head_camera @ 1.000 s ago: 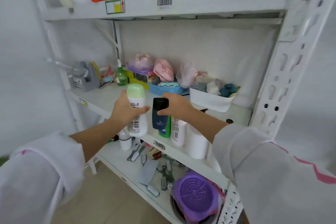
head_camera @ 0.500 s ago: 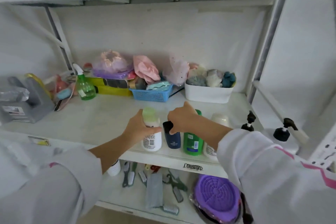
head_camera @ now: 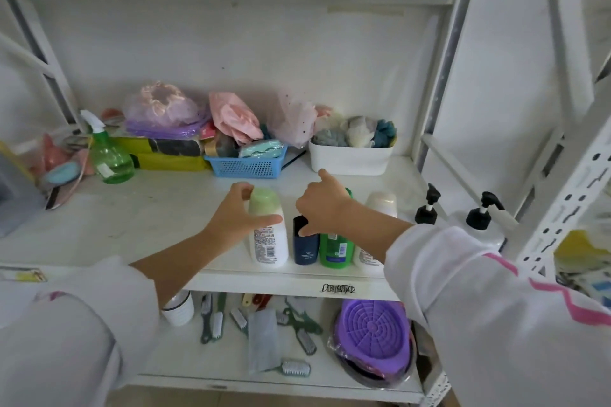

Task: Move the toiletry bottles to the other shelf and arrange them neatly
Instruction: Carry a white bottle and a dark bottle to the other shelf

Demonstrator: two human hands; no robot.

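Although the white plastic bottle with the pale green cap [head_camera: 267,235] stands upright at the front edge of the white middle shelf [head_camera: 139,218], the left hand [head_camera: 236,220] is wrapped loosely round its shoulder, fingers [head_camera: 243,190] curled behind the cap and thumb across the front, so it reads as a light hold rather than a firm clamp. To its right stand the small dark navy bottle [head_camera: 305,243], the green bottle with a printed label [head_camera: 335,249] and the white bottle with a cream cap [head_camera: 377,231], all upright in one row and touching or nearly so. The right hand [head_camera: 325,208] hovers over the navy and green bottles with fingers half spread, thumb tip at the navy cap; whether it presses or merely rests cannot be told. Such bottles are probably stiff, smooth plastic, fairly light unless full, and slippery if wet, so the body below the cap looks the safest place to take hold, since a flip cap may pop. The green bottle's top is hidden behind the right hand, the labels are too blurred to read, and the two black pump dispensers [head_camera: 426,208] at far right are partly covered by the sleeve.
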